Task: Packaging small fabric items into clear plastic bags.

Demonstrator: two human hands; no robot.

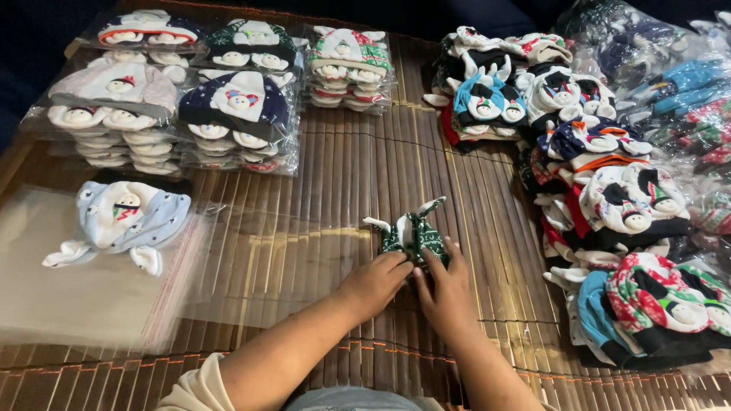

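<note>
A small green patterned baby cap (412,234) with white ear flaps lies on the bamboo mat (335,175) near the middle. My left hand (376,283) presses on its near left edge. My right hand (445,289) grips its near right side, fingers curled over the fabric. A light blue cap with a snowman face (122,217) rests on a clear plastic bag (68,297) at the left.
Stacks of bagged caps (228,114) fill the far left of the mat. A loose pile of unbagged caps (609,205) runs down the right side. More plastic-wrapped goods (678,84) sit at the far right. Another clear bag (259,259) lies left of my hands.
</note>
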